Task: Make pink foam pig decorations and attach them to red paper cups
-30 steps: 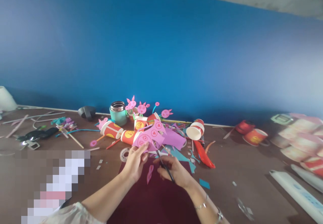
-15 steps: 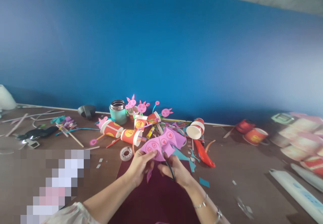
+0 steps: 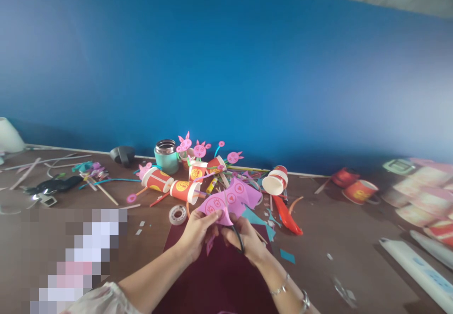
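Pinched in my left hand (image 3: pixel 198 231) is a pink sheet of paper (image 3: pixel 235 197) with drawn faces and small round shapes with hearts. My right hand (image 3: pixel 247 241) is closed round the black handle of a pair of scissors (image 3: pixel 239 239). The blades reach up into the paper, mostly hidden by it. A small pink paper piece (image 3: pixel 210 246) hangs under my left fingers. Below both hands lies a dark maroon sheet (image 3: pixel 215 281). Just behind the paper lie red paper cups, one a tipped cup (image 3: pixel 184 191), and a pink paper pig head (image 3: pixel 200 150).
A roll of clear tape (image 3: pixel 177 215) lies left of the paper. A green jar (image 3: pixel 166 157) stands near the blue wall (image 3: pixel 226 69). To the right are stacked paper cups (image 3: pixel 274 182), a red balloon (image 3: pixel 288 217), a blue scrap (image 3: pixel 287 256) and a white power strip (image 3: pixel 417 274).
The paper's near edge by the scissors has curled up over the blades, and the cut has shifted slightly. My hands stay in nearly the same place, both still holding.
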Tool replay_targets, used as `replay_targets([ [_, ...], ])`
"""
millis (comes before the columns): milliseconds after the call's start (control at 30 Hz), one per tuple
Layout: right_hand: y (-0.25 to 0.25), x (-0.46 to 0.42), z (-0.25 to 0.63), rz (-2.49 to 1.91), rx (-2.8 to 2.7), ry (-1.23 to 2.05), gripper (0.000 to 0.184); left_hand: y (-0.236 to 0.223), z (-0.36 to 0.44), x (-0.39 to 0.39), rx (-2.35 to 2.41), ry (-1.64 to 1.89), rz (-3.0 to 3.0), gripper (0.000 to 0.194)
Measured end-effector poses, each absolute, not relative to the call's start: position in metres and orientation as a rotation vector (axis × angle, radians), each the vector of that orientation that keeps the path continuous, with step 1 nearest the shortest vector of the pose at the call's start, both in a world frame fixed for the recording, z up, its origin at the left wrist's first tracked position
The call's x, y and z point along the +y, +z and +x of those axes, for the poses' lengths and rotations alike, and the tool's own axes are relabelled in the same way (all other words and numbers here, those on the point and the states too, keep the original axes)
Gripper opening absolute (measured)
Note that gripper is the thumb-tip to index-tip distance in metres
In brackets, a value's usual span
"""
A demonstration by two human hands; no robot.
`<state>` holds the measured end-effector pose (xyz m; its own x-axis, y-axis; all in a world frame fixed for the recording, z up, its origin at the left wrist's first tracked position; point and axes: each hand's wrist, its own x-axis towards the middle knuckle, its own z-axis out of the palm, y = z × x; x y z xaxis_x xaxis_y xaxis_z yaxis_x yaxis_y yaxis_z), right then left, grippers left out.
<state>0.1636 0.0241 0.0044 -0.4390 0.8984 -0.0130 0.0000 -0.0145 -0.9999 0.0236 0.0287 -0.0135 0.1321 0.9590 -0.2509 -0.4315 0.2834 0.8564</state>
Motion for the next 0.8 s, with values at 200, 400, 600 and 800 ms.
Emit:
replay_targets([
  [200, 0.006, 0.024, 0.161, -0.925, -1.514, 1.554, 0.027, -0.014, 0.025, 0.028, 0.919, 1.172, 0.684, 0.033],
  [400, 0.006, 0.024, 0.159, -0.976, -1.499, 1.503, 0.026, -0.013, 0.024, 0.028, 0.938, 1.17, 0.711, 0.036],
  [600, 0.002, 0.027, 0.163, -1.053, -1.49, 1.472, 0.027, -0.009, 0.022, 0.029, 0.906, 1.158, 0.748, 0.036],
  [800, -0.005, 0.029, 0.166, -1.137, -1.464, 1.457, 0.03, -0.009, 0.021, 0.031, 0.854, 1.168, 0.768, 0.036],
])
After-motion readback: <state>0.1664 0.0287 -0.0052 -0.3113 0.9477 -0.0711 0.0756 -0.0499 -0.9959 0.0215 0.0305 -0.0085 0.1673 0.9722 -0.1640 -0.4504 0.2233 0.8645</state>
